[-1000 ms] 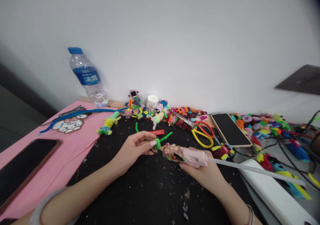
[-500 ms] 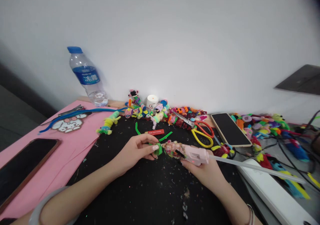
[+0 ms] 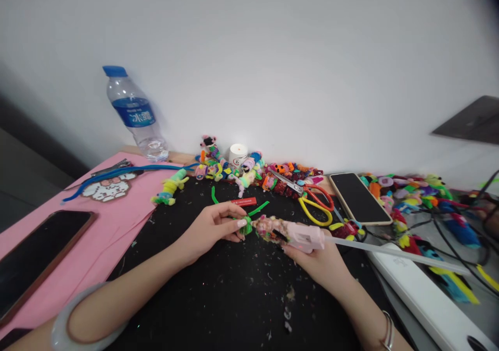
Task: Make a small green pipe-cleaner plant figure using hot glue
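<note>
Between the fingertips of my left hand (image 3: pixel 218 223) is a small piece of green pipe cleaner (image 3: pixel 246 227), pinched and partly hidden by the thumb. Green pipe-cleaner ends (image 3: pixel 259 209) stick out behind the fingers. My right hand (image 3: pixel 322 262) is wrapped round a pink hot glue gun (image 3: pixel 306 236), its front coated in coloured fuzz and its tip at the green piece; I cannot tell if they touch. A long translucent glue stick (image 3: pixel 390 251) runs out of the gun's back. Just beyond my left hand lies a red label-like strip (image 3: pixel 245 202).
Scissors (image 3: pixel 312 197) with red and yellow handles lie behind the glue gun, beside a phone (image 3: pixel 360 199). Pipe-cleaner figures (image 3: pixel 249 175) line the wall. A water bottle (image 3: pixel 134 114) stands back left. Black cables (image 3: pixel 448 242) and a white box-like device (image 3: pixel 421 294) are at right.
The view has shifted slightly. My left hand still pinches the green piece, and the glue gun in my right hand stays with its tip beside it.
</note>
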Demonstrator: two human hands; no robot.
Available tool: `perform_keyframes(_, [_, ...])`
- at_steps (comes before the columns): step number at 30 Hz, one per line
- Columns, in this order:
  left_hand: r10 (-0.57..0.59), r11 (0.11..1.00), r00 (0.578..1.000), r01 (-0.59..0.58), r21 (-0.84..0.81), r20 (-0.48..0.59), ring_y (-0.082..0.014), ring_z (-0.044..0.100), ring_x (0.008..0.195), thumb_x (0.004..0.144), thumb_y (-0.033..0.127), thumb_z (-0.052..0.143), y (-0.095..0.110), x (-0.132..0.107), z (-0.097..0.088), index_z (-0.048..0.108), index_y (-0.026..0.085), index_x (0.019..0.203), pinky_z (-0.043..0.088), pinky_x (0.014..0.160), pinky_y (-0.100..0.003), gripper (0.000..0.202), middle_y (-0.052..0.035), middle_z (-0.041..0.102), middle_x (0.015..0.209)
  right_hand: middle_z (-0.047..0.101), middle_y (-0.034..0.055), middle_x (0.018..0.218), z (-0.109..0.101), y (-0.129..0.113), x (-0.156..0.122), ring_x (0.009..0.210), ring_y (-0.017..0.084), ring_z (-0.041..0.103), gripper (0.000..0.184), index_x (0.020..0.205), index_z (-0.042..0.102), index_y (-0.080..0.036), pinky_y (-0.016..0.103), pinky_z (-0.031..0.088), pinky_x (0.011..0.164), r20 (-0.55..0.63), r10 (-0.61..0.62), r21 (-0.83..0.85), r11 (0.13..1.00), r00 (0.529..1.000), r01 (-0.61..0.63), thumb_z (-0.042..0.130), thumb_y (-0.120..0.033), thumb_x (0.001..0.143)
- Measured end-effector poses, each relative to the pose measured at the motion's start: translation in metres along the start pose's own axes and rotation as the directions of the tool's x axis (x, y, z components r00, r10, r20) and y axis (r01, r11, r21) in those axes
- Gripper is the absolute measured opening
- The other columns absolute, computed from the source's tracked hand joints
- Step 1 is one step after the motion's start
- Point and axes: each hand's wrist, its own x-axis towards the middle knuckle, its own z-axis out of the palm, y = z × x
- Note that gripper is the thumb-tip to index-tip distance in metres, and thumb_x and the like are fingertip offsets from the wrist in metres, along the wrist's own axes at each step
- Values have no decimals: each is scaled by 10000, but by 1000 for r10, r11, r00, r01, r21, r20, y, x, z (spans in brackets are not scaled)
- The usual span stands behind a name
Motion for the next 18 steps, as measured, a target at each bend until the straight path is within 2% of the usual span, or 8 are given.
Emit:
perform_keyframes(4, [-6, 1000, 1000, 5, 25, 19, -114, 620, 621, 719, 302, 666, 0, -1, 0, 605, 172, 890, 532, 631, -253, 223, 6, 636, 707, 699, 51, 771, 0, 0, 1, 710, 219, 643, 154, 818, 670, -182, 291, 509, 620, 3, 17, -15, 1000, 1000, -17, 596, -289, 736])
perform_keyframes(9, [34, 999, 999, -34, 23, -10, -112, 620, 646, 709, 290, 674, 1, -1, -3, 611, 171, 885, 531, 637, -246, 222, 2, 637, 763, 682, 37, 684, 3, -1, 0, 578, 183, 611, 150, 780, 666, -176, 265, 483, 530, 33, 23, -37, 999, 999, -21, 594, -301, 740])
perform_keyframes(12, [41, 999, 999, -41, 21, -27, -109, 617, 654, 709, 286, 672, 1, 1, -3, 608, 168, 884, 533, 633, -240, 221, 3, 631, 780, 681, 30, 672, 4, -1, -1, 570, 177, 610, 137, 748, 658, -175, 257, 482, 523, 37, -3, -51, 999, 999, 5, 603, -299, 735])
perform_keyframes(18, [1, 999, 1000, 0, 47, -13, -96, 611, 622, 713, 277, 666, 2, 3, -3, 598, 153, 876, 537, 626, -230, 216, 9, 633, 730, 671, 26, 641, 6, 0, -1, 576, 178, 621, 115, 703, 632, -177, 238, 482, 505, -18, -13, -8, 1000, 1000, 13, 614, -288, 724])
